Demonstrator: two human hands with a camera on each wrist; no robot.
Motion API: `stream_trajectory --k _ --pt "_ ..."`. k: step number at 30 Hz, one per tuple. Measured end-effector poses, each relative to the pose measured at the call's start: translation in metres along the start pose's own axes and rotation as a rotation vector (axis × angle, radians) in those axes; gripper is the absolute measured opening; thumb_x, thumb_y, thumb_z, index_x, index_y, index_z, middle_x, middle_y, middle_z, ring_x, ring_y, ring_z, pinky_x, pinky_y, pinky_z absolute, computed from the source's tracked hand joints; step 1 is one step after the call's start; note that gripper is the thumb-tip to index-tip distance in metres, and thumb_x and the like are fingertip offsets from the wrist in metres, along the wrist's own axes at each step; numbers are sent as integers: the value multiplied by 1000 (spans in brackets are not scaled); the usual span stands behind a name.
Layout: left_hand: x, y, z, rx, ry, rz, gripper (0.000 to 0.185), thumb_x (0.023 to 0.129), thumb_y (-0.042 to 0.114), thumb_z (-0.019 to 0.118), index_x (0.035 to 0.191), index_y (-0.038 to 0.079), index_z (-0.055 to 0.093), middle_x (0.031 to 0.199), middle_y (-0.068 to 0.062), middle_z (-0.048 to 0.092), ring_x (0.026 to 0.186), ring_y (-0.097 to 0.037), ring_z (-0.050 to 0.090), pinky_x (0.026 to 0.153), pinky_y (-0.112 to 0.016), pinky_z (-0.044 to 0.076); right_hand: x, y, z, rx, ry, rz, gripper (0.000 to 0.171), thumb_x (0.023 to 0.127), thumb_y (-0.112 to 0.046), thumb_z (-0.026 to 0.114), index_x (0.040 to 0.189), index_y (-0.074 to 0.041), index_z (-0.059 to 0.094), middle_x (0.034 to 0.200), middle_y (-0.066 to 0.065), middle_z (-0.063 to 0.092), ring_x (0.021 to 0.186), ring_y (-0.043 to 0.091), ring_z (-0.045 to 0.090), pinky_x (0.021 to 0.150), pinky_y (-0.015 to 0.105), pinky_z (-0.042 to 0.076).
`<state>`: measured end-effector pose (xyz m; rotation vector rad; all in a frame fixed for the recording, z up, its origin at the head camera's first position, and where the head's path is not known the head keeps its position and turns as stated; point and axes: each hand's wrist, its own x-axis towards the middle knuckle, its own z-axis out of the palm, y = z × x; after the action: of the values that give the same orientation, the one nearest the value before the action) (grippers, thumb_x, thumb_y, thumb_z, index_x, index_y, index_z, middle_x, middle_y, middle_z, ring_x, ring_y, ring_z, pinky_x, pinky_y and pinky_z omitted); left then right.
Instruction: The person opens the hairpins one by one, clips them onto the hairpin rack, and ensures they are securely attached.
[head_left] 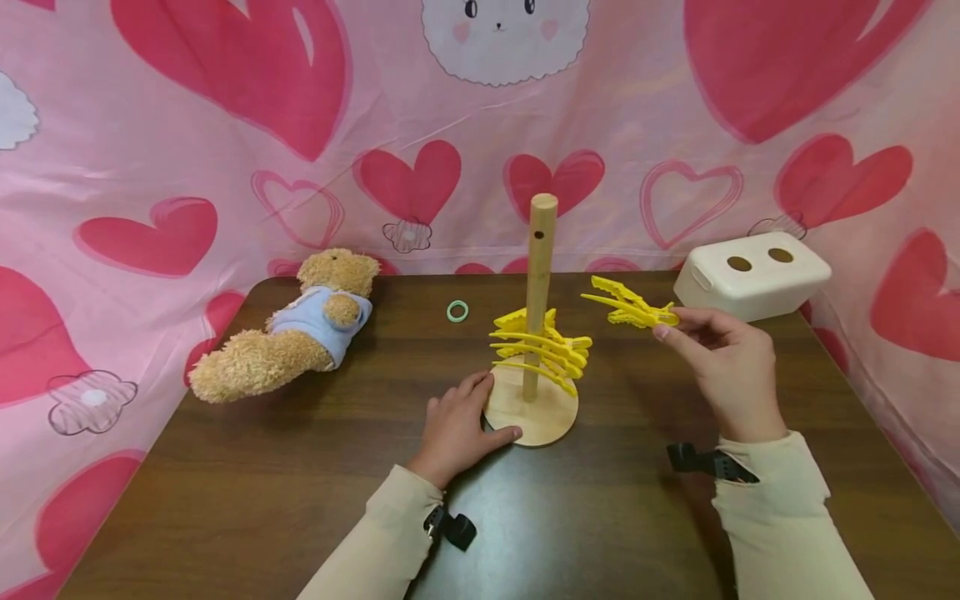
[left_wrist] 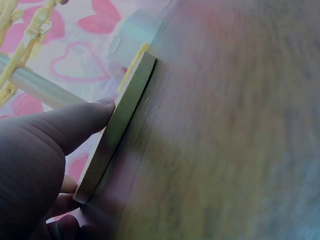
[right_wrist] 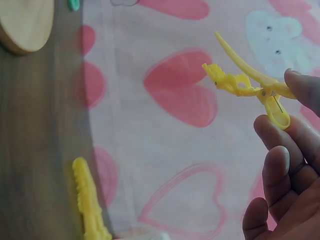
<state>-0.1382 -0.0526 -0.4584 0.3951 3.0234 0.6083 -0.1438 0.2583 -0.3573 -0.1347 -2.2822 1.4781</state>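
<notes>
I saw the right hand (head_left: pixel 731 367) raised above the table, thumb and fingertips pinching the tail end of a yellow hair clip (head_left: pixel 628 305); the right wrist view showed the same clip (right_wrist: pixel 250 85) with its toothed beak spread open and pointing away from the fingers (right_wrist: pixel 280 160). The left hand (head_left: pixel 457 427) lay on the wooden table (head_left: pixel 300 467), its thumb and fingers curled against the edge of the round wooden base (head_left: pixel 542 417) of a peg stand; from the left wrist camera I made out the thumb (left_wrist: pixel 75 125) pressed to the rim of that base (left_wrist: pixel 120 125).

Between the two hands rose the upright wooden post (head_left: pixel 540 283) of the stand, with several more yellow clips (head_left: pixel 540 350) clamped onto its lower part, just above the left hand's fingers. The held clip hovered to the right of the post, near it but apart.

Beyond the right hand sat a white box (head_left: pixel 752 273) with two round holes in its top. Beyond the left hand lay a small green hair tie (head_left: pixel 457 312), and farther to its left a teddy bear (head_left: pixel 288 337) in a blue top lay on its side. A pink cloth with red hearts (head_left: pixel 225 100) hung behind the table.
</notes>
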Motion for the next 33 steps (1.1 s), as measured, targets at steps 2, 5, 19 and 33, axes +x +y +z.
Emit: stream_trajectory --k 2,5,19,33 --pt "0 0 0 -2 7 4 93 70 74 57 143 19 39 143 3 38 115 -21 47 80 -42 32 -3 -6 -1 10 -1 -18 35 75 -19 78 107 -6 69 86 -3 66 75 13 56 62 15 46" --pt "-1 0 -1 -3 16 9 92 71 74 57 143 19 39 143 3 39 116 -22 47 81 -44 33 -8 -14 -1 17 -2 -48 34 75 -18 78 106 -8 70 85 -1 66 75 15 55 61 16 46" --pt "-2 2 -3 -7 24 19 92 71 73 58 142 18 41 142 2 40 114 -23 48 80 -44 33 -23 -37 -4 51 -41 -76 34 77 -15 76 109 -8 69 97 2 66 80 19 53 63 16 47" --pt "-2 1 -2 1 24 26 91 71 73 58 142 18 41 142 1 40 113 -23 48 80 -44 33 -37 -54 1 88 -112 -138 33 76 -10 76 108 -8 69 90 10 63 83 20 54 65 18 46"
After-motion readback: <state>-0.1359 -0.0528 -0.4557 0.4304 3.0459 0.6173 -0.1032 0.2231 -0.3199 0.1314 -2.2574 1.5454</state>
